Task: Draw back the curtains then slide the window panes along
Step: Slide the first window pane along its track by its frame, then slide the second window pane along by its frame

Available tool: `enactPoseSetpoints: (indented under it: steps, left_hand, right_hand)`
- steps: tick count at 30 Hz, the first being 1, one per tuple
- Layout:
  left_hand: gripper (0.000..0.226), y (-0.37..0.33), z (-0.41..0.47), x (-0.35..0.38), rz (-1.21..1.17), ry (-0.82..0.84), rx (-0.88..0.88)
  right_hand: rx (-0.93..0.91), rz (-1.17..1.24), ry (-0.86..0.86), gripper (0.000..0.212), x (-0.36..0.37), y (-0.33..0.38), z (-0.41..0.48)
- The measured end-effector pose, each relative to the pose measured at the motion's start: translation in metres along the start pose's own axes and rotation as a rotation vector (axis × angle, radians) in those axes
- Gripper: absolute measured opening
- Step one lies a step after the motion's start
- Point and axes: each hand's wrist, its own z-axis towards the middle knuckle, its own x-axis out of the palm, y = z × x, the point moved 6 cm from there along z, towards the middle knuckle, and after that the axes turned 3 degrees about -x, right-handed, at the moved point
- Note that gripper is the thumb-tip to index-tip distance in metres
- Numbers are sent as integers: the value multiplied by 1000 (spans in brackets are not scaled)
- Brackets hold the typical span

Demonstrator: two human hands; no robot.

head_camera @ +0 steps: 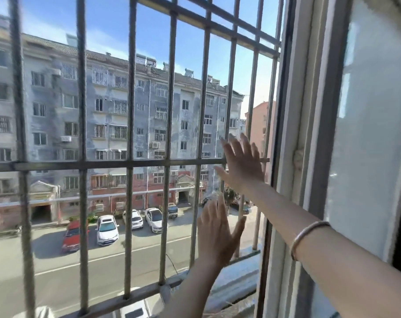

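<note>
Outside, a grille of grey metal bars (130, 166) — round uprights crossed by flat rails, their surface dull and a little rough — fills most of the view. Both hands are raised flat in front of it, palms forward. The left hand (216, 230) is lower, fingers straight and close together, thumb splayed out to the right, gripping nothing. The right hand (242, 162) is higher and nearer the frame, fingers spread and loose, likewise holding nothing; whether either palm actually touches glass cannot be told, since any pane there is too clear to see. A thin, smooth metal bangle (306, 237) circles the right forearm.

To the right stands the window frame (309, 134), pale painted uprights with dark channels between them, and beside it a pane (373, 134) with a milky, reflective sheen, stacked at the right edge of the opening. No curtain cloth can be made out.

Beyond the bars a weathered grey apartment block (126, 111) with stained walls faces a street, where white cars (106, 229) and a red one are parked.
</note>
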Motion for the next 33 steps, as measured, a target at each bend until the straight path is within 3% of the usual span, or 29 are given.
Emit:
enactPoseSetpoints:
  steps: [4, 12, 17, 23, 33]
  left_hand:
    - [71, 31, -12, -31, 118, -75, -65]
    - [68, 63, -58, -87, 327, -208, -328]
    - [62, 58, -104, -131, 464, -298, -381]
    - [63, 50, -167, -203, 661, -360, -447]
    - [69, 45, -297, -312, 763, -373, -500]
  right_hand:
    - [-19, 229, -118, 70, 6, 27, -3]
    - [-145, 507, -45, 68, 22, 87, -14]
    - [-222, 678, -58, 64, 3, 132, -34]
    - [-318, 860, -49, 62, -51, 201, -66]
    - [-425, 990, -129, 62, -163, 315, -136]
